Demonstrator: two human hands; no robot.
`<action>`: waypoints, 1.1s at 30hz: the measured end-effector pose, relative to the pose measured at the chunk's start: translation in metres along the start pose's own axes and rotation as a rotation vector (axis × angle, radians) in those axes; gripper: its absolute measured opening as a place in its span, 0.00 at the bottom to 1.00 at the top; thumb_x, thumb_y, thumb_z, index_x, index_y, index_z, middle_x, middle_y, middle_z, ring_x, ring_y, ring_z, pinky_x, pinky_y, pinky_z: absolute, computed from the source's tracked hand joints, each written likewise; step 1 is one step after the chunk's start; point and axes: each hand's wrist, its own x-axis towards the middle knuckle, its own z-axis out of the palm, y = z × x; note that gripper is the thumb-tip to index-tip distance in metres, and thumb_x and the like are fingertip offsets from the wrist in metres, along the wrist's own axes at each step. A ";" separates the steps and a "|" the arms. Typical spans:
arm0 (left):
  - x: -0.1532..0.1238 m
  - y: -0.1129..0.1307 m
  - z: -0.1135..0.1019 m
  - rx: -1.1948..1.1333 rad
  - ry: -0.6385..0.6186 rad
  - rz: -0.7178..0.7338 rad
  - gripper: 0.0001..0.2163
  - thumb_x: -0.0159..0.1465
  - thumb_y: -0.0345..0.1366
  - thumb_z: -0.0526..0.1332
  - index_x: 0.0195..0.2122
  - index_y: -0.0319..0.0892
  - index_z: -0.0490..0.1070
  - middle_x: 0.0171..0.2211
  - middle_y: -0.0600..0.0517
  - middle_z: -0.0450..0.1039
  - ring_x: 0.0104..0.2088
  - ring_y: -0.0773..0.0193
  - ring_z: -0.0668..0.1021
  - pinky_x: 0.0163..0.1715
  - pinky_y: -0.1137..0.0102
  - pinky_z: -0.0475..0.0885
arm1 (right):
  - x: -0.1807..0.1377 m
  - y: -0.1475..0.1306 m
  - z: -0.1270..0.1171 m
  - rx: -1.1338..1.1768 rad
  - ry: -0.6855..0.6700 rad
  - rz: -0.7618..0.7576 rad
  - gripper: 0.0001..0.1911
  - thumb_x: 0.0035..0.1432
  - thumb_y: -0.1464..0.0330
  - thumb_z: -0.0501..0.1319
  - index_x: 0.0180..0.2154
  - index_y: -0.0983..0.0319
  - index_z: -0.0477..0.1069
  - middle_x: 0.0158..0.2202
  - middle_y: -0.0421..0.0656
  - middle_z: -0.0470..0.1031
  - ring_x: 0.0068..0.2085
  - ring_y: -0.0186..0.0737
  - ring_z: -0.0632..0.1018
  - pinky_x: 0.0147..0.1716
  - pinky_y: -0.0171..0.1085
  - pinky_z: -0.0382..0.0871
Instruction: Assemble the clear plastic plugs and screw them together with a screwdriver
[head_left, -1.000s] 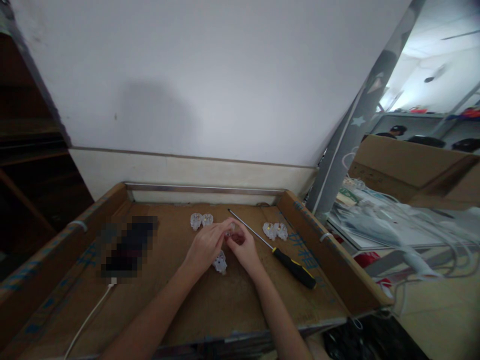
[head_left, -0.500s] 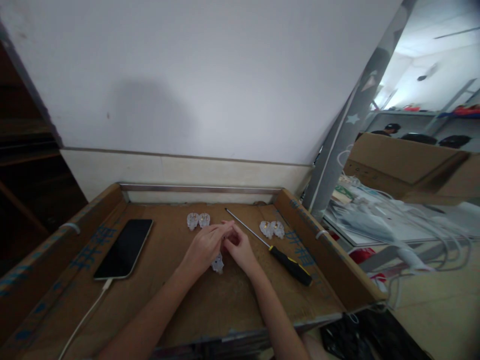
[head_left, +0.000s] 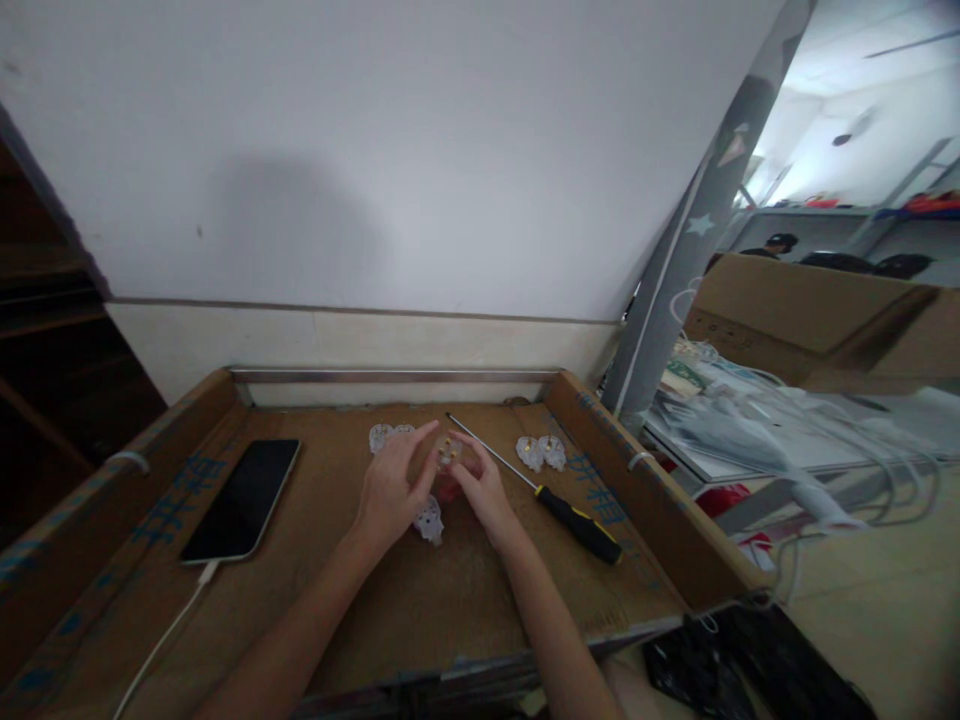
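My right hand (head_left: 480, 488) pinches a small clear plastic plug part (head_left: 450, 452) with brass pins, lifted a little above the cardboard tray (head_left: 420, 600). My left hand (head_left: 390, 488) hovers just left of it with fingers spread and thumb up, holding nothing. Another clear plug piece (head_left: 429, 520) lies on the tray below my hands. A pair of clear pieces (head_left: 382, 436) lies behind my left hand, and another pair (head_left: 541, 452) to the right. A screwdriver (head_left: 555, 502) with a black and yellow handle lies diagonally on the right.
A black phone (head_left: 241, 498) on a white cable (head_left: 161, 640) lies at the tray's left. The tray has raised cardboard walls and stands against a white wall. Right of it are a grey post (head_left: 675, 260), white cables (head_left: 787, 450) and cardboard boxes (head_left: 817, 320).
My hands were closed together over the plug part. Now the left hand has opened and drawn slightly away, leaving the part in my right fingers, raised a little.
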 end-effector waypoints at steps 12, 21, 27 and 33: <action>0.004 -0.008 0.007 -0.363 -0.099 -0.335 0.15 0.61 0.45 0.57 0.42 0.41 0.73 0.38 0.48 0.77 0.35 0.60 0.78 0.35 0.66 0.73 | -0.002 -0.006 -0.006 0.248 -0.104 0.186 0.27 0.49 0.58 0.61 0.52 0.58 0.65 0.31 0.40 0.77 0.23 0.33 0.76 0.22 0.31 0.68; 0.004 0.000 0.003 -0.378 -0.097 -0.275 0.13 0.62 0.41 0.57 0.43 0.42 0.72 0.39 0.49 0.77 0.38 0.61 0.77 0.39 0.66 0.72 | -0.002 -0.007 -0.007 0.520 -0.209 0.371 0.14 0.52 0.59 0.62 0.36 0.63 0.72 0.26 0.40 0.76 0.23 0.30 0.75 0.25 0.29 0.69; 0.005 -0.004 -0.005 -0.185 -0.060 -0.170 0.14 0.63 0.38 0.55 0.50 0.43 0.68 0.38 0.49 0.75 0.37 0.62 0.75 0.41 0.65 0.69 | -0.002 -0.014 -0.012 0.624 -0.191 0.405 0.11 0.57 0.64 0.57 0.39 0.63 0.72 0.26 0.39 0.76 0.24 0.30 0.75 0.25 0.29 0.68; -0.014 -0.006 -0.035 0.088 -0.377 -0.057 0.23 0.55 0.47 0.63 0.50 0.45 0.67 0.46 0.48 0.72 0.47 0.53 0.71 0.49 0.57 0.63 | 0.000 -0.016 -0.016 0.688 -0.151 0.371 0.14 0.58 0.65 0.53 0.42 0.63 0.71 0.25 0.38 0.75 0.23 0.31 0.74 0.23 0.30 0.67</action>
